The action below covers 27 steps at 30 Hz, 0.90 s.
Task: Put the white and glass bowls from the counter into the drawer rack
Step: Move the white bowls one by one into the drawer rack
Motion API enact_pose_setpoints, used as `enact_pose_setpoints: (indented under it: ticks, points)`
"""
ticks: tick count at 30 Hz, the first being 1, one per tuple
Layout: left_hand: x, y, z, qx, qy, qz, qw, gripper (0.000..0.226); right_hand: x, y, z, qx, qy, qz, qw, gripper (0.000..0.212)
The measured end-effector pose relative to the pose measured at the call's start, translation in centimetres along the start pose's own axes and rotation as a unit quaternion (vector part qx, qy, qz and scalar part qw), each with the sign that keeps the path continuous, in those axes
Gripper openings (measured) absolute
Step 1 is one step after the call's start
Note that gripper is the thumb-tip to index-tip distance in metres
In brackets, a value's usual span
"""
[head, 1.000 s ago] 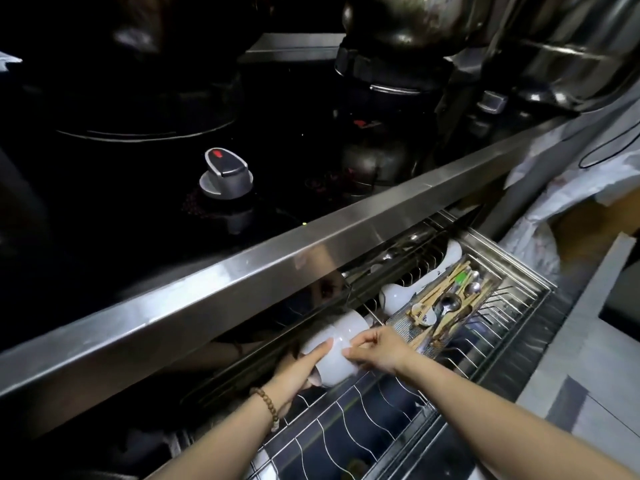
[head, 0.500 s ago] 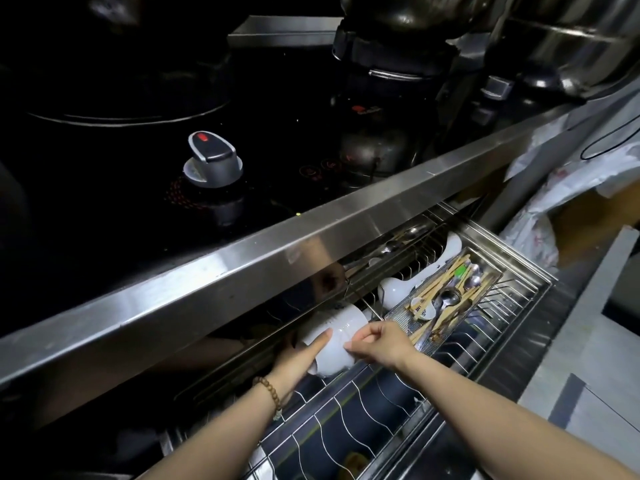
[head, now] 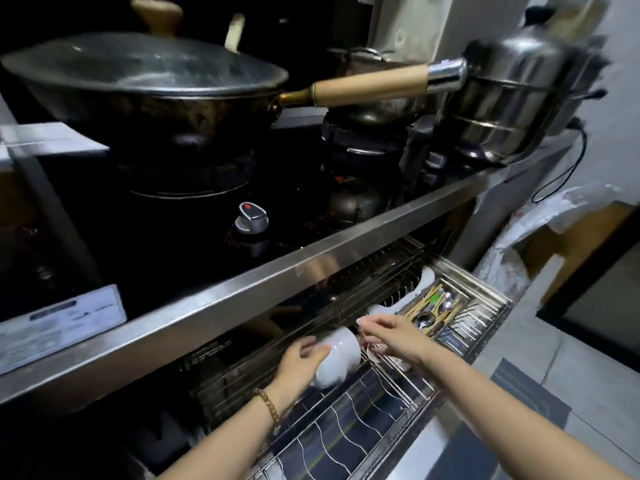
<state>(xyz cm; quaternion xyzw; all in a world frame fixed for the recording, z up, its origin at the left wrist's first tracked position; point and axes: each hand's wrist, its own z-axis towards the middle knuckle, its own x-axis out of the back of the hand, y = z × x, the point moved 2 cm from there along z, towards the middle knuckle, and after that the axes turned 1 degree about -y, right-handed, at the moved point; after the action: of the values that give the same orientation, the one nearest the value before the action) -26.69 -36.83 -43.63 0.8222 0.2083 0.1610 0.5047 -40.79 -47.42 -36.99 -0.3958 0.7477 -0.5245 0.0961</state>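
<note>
Drawer rack [head: 363, 431] pulled out under the steel counter [head: 242, 299]. On its wires, a white bowl [head: 337, 358] lies tipped on its side, and a cutlery tray [head: 436, 311] sits toward the right end, white dishes [head: 427, 275] standing behind it. Up on the counter: a lidded wok [head: 145, 84] and a steel pot [head: 519, 98].

A dim kitchen. A steel counter edge [head: 263, 292] runs from eight o'clock to two o'clock. Behind it, a black stove [head: 194, 216] carries a lidded wok [head: 145, 81] at eleven o'clock and a steel pot [head: 519, 98] at two. Grey floor tiles [head: 554, 368] lie at four o'clock.
</note>
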Motion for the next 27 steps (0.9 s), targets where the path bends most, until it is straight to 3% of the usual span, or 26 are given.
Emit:
enact_pose_setpoints:
  ticks: [5,10,13,20,27]
  points:
    - [0.2,6.0,-6.2,-0.138,-0.035,0.029,0.989,0.034,1.4,-4.2,-7.2,0.069,0.003,-0.008,0.998,0.039]
    - [3.1,14.2,-13.6,-0.302,-0.042,0.038,0.952,0.026,1.3,-11.4,-13.5,0.187,0.034,-0.005,0.982,0.026]
    - [5.9,18.8,-18.3,-0.385,-0.029,0.042,0.922,0.029,-0.3,-16.4,-16.7,0.253,0.03,-0.011,0.967,0.029]
    - [16.4,26.5,-27.2,-0.525,0.072,0.119,0.84,0.04,-7.3,-26.5,-21.3,0.386,-0.007,-0.042,0.922,0.042]
    - [28.1,29.6,-33.2,-0.571,0.247,0.209,0.754,0.038,-15.1,-33.6,-23.0,0.443,-0.068,-0.088,0.89,0.052]
